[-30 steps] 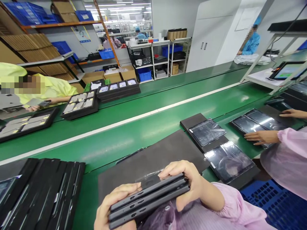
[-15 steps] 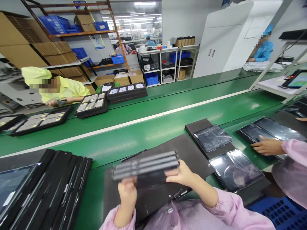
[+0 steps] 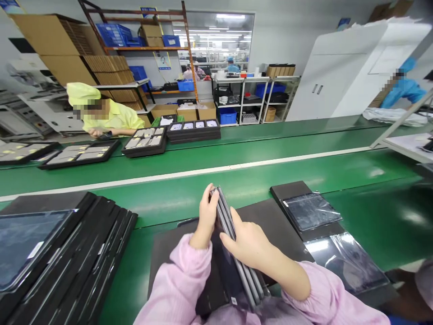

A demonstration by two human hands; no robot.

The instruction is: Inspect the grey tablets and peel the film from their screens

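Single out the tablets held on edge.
The tilted stack between the left hand and right hand; the tablet at left and the pair at right lie flat.

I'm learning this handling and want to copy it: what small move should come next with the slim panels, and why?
I'd probably tip the slim panels down flat onto the dark sheet: they are held together steeply on edge, the left hand at their far end and the right hand along the side, and the sheet shows to both sides of them.
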